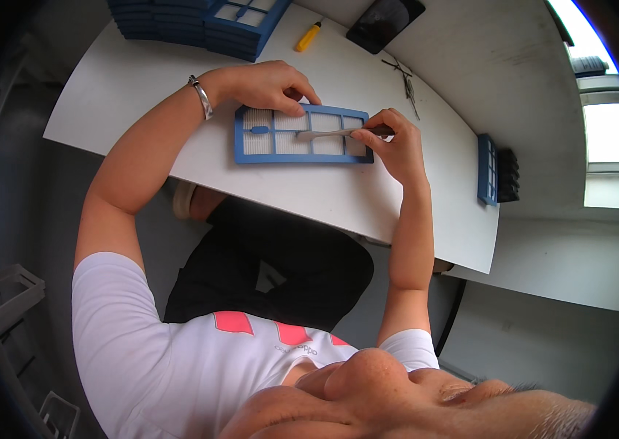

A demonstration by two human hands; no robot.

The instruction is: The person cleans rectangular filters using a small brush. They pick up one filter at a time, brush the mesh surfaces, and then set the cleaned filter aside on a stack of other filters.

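A rectangular filter (pixel 302 158) with a blue frame and white pleated panels lies flat on the white table. At its far edge my left hand (pixel 269 84) has the frame held, fingers bent and thumb over the rim. My right hand (pixel 399 146), at the filter's right end, is closed around a slim metal tool (pixel 327 134) with a flat, pale blade and a dark handle. Its tip points left and reaches the filter's middle, near a crossbar. Whether the tip touches the pleats, I cannot tell.
Stacked blue filter frames (pixel 232 36) stand at the far left of the white table (pixel 448 227). Behind the work lie a yellow-handled tool (pixel 308 36), a black tablet-like slab (pixel 385 23) and thin dark strips (pixel 406 80). Another blue frame (pixel 487 170) stands at the right edge.
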